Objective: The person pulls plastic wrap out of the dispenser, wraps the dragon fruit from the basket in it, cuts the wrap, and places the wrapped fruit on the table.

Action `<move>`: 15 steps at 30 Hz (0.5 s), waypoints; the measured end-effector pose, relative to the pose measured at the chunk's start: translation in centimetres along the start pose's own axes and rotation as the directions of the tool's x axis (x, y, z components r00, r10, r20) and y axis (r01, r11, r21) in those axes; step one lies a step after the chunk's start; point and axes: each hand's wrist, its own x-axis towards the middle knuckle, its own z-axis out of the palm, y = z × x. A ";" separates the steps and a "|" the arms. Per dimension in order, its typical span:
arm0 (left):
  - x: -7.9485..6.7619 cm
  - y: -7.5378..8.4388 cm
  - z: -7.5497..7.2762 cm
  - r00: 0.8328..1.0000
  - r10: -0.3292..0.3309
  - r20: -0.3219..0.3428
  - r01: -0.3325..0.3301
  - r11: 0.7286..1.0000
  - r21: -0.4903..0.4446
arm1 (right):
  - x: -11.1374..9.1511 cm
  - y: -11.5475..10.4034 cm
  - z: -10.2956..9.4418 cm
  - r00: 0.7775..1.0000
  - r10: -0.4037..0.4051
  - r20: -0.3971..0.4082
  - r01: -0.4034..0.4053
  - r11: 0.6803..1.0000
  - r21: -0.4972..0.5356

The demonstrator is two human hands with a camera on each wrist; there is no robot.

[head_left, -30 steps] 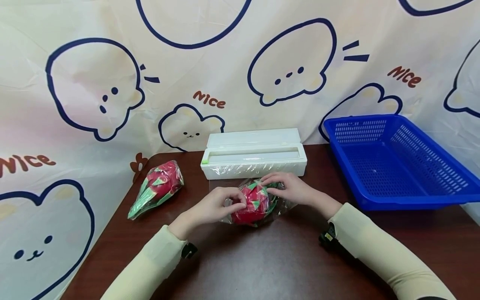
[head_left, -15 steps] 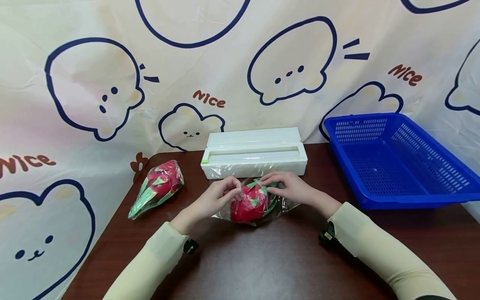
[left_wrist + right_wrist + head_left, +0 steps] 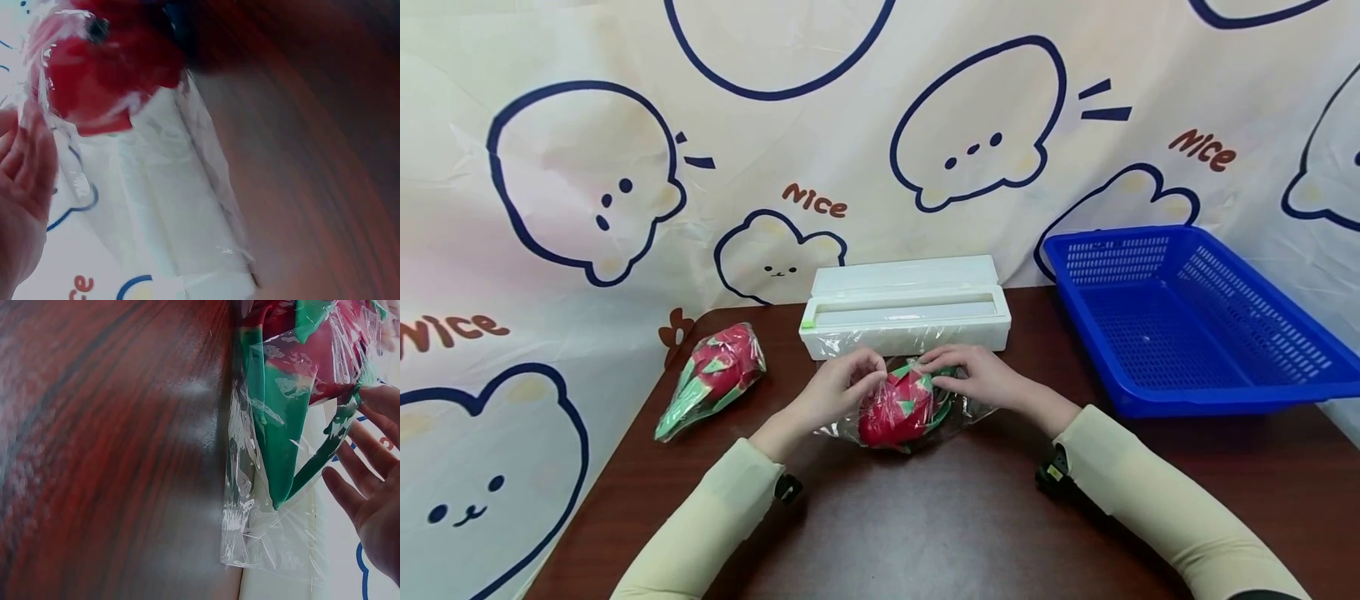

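A red dragon fruit (image 3: 891, 412) with green scales lies on clear plastic wrap (image 3: 961, 423) between the two hands. At its left side my left hand (image 3: 835, 390) pinches the wrap between thumb and fingers; in the left wrist view, film (image 3: 215, 165) rises toward those fingertips. My right hand (image 3: 988, 377) rests its fingertips on the wrapped fruit's upper right. Seen from the right wrist, its fingers (image 3: 369, 450) are spread beside the green scales (image 3: 281, 437), and loose film (image 3: 240, 540) hangs past their tip.
Behind the fruit stands a long white wrap dispenser (image 3: 910, 337) with its lid raised. Another wrapped dragon fruit (image 3: 721, 367) lies on the left of the brown table (image 3: 895, 533). At the right is a blue slotted basket (image 3: 1172, 404). A printed cloth (image 3: 865, 133) hangs behind.
My left hand has moved up and left from the fruit's front, drawing film with it. The right hand stays at the fruit's upper right.
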 end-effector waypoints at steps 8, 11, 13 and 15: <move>0.0 -1.5 0.1 1.000 -0.001 0.001 0.001 0.997 0.074 | 0.0 0.0 0.1 1.000 0.008 0.013 -0.008 1.000 0.000; 0.1 -1.8 0.1 0.998 -0.063 0.001 0.063 0.998 0.012 | 0.0 0.0 0.0 1.000 0.011 0.016 -0.011 1.000 -0.012; 0.1 -1.9 -0.1 0.994 -0.112 -0.006 0.112 0.994 -0.015 | -0.1 -0.1 -0.1 1.000 0.012 0.013 -0.012 1.000 -0.023; -0.1 -2.0 -0.3 0.989 -0.145 -0.024 0.145 0.989 -0.028 | -0.2 -0.3 -0.2 1.000 0.009 0.001 -0.009 0.999 -0.032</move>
